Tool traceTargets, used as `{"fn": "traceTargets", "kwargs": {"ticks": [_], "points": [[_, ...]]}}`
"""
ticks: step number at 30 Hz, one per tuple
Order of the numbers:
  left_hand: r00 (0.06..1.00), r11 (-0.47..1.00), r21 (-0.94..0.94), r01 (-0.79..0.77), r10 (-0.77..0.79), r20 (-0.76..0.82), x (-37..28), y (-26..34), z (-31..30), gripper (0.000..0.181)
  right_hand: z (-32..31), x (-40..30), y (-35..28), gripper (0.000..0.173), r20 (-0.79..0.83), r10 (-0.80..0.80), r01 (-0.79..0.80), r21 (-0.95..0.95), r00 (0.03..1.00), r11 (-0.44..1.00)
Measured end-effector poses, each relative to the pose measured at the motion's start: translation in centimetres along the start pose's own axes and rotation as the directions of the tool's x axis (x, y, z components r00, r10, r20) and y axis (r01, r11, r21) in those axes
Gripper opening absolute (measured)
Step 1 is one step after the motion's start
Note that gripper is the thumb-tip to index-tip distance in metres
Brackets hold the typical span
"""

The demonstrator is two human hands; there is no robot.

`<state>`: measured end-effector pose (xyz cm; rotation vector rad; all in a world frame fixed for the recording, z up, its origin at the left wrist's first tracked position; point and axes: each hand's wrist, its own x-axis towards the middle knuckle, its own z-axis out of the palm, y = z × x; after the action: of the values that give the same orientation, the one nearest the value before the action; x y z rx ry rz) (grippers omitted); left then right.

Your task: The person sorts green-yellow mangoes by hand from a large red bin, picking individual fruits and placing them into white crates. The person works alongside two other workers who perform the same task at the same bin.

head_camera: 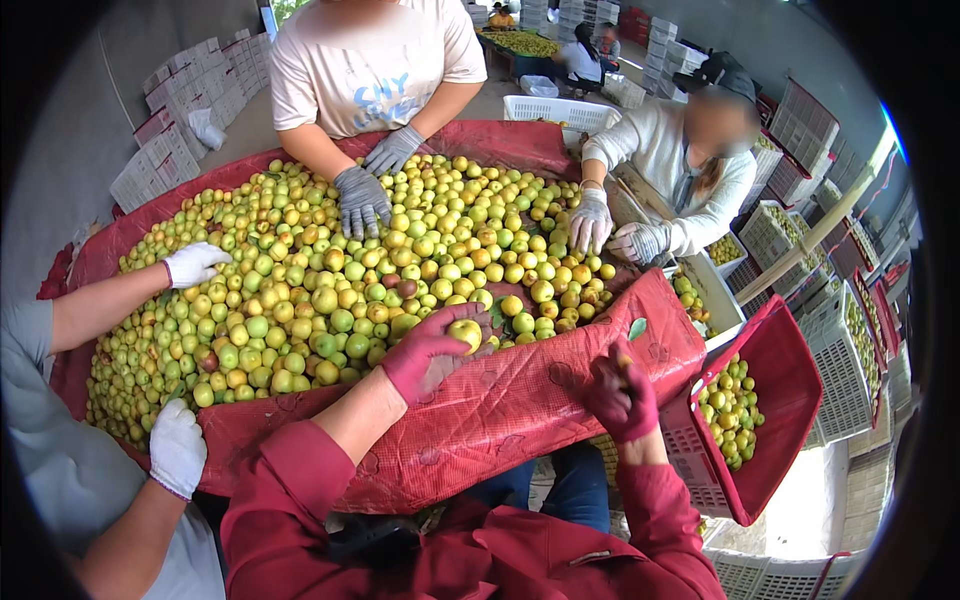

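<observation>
My left hand [431,352], in a dark red glove, holds a round yellow-green fruit [465,334] between thumb and fingers. It is over the near edge of a heap of similar fruit [300,292], which look like jujubes. Beneath the heap, a red quilted cover [465,427] drapes over the raised rim of the sorting table. Above the rim's right part is my right hand [622,394], gloved alike, with curled fingers. A yellowish spot shows at its fingertips, but blur hides whether that is a fruit. Just right of it stands a red-lined crate [784,397] partly filled with fruit.
Across the heap, a person's grey-gloved hands [364,199] touch the fruit. Another person's gloved hands [592,221] work at the right end. White-gloved hands [196,264] of a person reach in from the left. Fruit-filled crates [840,352] crowd the right side.
</observation>
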<state>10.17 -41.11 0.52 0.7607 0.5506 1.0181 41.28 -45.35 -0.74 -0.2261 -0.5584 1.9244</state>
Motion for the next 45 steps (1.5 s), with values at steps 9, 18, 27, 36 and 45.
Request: {"fn": "traceTargets", "kwargs": {"ticks": [9, 18, 27, 36, 45], "points": [[0.995, 0.927, 0.375, -0.033, 0.064, -0.071, -0.6, -2.1, 1.4, 0.041, -8.0, -20.6, 2.2, 0.014, -0.578, -0.030, -0.082, -0.166, 0.816, 0.983], [0.978, 0.850, 0.519, 0.088, 0.026, -0.208, -0.4, -3.5, 2.7, 0.009, -24.8, -44.9, 4.0, 0.052, -0.858, -0.499, 0.366, -0.507, -0.125, 0.780], [0.996, 0.986, 0.147, 0.082, -0.085, 0.014, -1.1, -1.0, 2.5, 0.051, -18.7, -29.1, 2.5, 0.017, -0.889, -0.331, -0.460, -0.448, 0.316, 0.766], [0.910, 0.569, 0.720, -0.399, 0.340, 0.236, -1.4, -0.8, 5.7, 0.094, 1.6, -5.5, 4.3, 0.042, -0.171, -0.362, 0.096, -0.784, 0.916, 0.614], [0.764, -0.070, 0.838, -0.541, 0.376, 0.525, -2.4, 1.2, 6.4, 0.084, 4.8, 7.9, 8.4, 0.072, 0.207, -0.225, 0.294, -0.817, 0.952, 0.495]]}}
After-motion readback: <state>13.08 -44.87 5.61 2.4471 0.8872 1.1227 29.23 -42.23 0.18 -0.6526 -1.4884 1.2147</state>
